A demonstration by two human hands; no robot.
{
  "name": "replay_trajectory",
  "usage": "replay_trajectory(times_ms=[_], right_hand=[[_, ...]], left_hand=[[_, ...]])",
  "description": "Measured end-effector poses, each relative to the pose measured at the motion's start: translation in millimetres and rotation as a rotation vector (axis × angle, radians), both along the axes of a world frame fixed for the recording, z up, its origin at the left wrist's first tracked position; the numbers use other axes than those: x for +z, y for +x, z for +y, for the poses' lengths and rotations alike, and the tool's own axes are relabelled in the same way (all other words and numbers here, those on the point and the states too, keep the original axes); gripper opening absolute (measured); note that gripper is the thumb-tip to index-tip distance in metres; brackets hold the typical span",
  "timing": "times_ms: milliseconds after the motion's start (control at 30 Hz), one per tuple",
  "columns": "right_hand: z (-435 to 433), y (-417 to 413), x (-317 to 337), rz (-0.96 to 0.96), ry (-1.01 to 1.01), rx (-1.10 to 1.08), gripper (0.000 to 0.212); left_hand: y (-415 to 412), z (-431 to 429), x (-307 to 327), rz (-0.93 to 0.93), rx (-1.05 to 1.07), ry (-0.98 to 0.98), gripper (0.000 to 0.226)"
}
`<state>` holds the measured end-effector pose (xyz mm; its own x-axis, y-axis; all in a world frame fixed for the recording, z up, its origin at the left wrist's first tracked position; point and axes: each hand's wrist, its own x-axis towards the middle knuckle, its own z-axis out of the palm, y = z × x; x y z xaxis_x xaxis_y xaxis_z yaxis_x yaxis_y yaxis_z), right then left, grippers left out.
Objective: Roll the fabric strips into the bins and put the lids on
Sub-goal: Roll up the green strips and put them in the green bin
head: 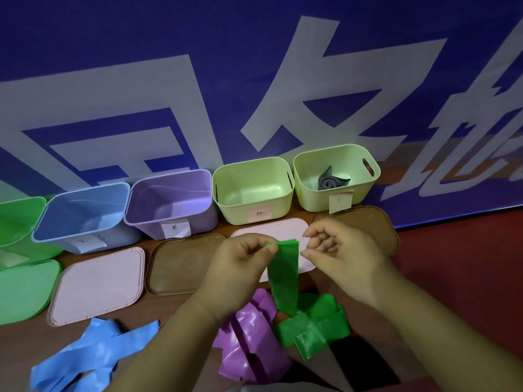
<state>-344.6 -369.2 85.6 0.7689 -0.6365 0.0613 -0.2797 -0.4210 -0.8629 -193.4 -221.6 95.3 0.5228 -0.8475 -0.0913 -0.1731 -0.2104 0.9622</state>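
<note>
A long green fabric strip (pixel 284 273) rises from its heap on the reddish-brown counter (pixel 452 292), its top pinched in the left grip (pixel 243 258). The right grip (pixel 339 250) curls just beside its edge, hold unclear. Beyond, a rolled grey strip (pixel 332 181) sits in the rightmost pale-yellow plastic bin (pixel 314 199).

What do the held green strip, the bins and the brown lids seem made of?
Green strip: thin, limp, faintly glossy sheet, maybe stretchy film rather than woven cloth; it shines at creases. Bins: moulded plastic, matte, with smooth rounded walls and cut handle slots. Brown lids: likely plastic too, semi-gloss, showing soft highlights.
</note>
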Motion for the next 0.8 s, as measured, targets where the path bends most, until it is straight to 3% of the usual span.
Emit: replay_trajectory(times_ms=[167,400,567,800], right_hand=[[-15,-10,-74,0.3,0.035,0.004,0.019],[-15,-2,-153,0.63,-0.052,0.121,0.023],[-4,21,-185,0.704,-0.077,0.218,0.038],[2,37,-206,0.723,-0.109,0.222,0.028]], left_hand=[[16,8,-19,-0.14,0.107,0.074,0.021],[31,20,-47,-0.12,0.136,0.117,0.024],[34,19,-46,-0.095,0.186,0.128,0.024],[40,21,-43,-0.085,0.226,0.149,0.025]])
